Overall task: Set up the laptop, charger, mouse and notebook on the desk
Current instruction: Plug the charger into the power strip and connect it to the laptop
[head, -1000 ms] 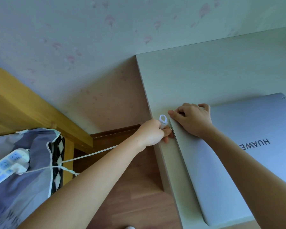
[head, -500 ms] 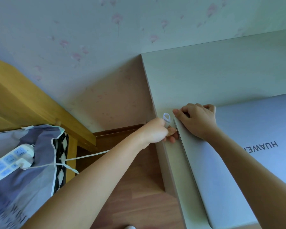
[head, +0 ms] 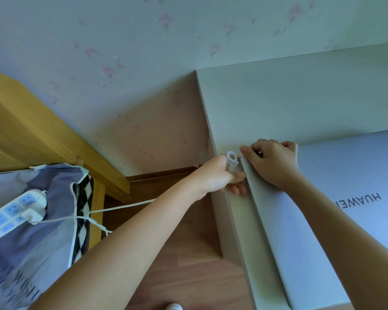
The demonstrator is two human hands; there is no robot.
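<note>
A closed silver laptop (head: 336, 211) lies on the pale desk (head: 289, 101), its left edge near the desk's left side. My right hand (head: 272, 162) rests on the laptop's far left corner with curled fingers gripping that corner. My left hand (head: 217, 175) pinches the white charger plug (head: 231, 161) against the laptop's left edge. The white charger cable (head: 121, 206) runs left from that hand to a white power strip (head: 14, 211). No mouse or notebook is in view.
The power strip lies on a grey-blue bedcover (head: 31, 242) at the left, beside a yellow wooden bed frame (head: 31, 130). Brown wood floor (head: 188, 265) shows between bed and desk. A flowered wall (head: 143, 41) stands behind.
The view has shifted slightly. My left hand has turned the plug more upright against the laptop's edge. My right hand stays on the corner.
</note>
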